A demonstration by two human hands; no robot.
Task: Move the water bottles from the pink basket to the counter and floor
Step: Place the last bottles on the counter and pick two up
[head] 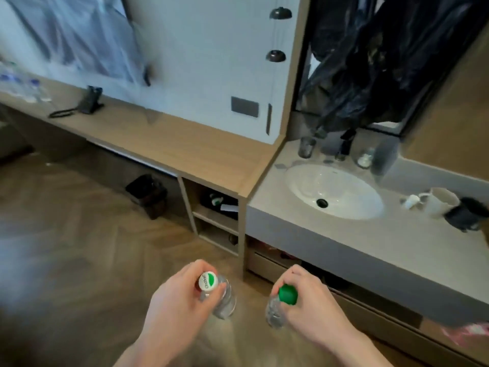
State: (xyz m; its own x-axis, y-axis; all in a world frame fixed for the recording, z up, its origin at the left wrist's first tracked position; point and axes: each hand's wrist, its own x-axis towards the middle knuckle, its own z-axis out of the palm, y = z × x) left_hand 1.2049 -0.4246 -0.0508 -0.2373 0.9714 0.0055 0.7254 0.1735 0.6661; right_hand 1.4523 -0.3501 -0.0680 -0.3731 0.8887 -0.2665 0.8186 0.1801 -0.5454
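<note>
My left hand grips the neck of a clear water bottle with a white and green cap. My right hand grips the neck of a second clear water bottle with a plain green cap. Both bottles hang upright, side by side, low over the wooden floor in front of the counters. A pink edge shows at the lower right, under the sink counter; I cannot tell whether it is the basket. Several more bottles stand blurred at the far left of the wooden counter.
A black phone sits on the wooden counter. To the right is a grey counter with a white sink, glasses, a mug and a black tap. A dark bin stands on the floor beside open shelves.
</note>
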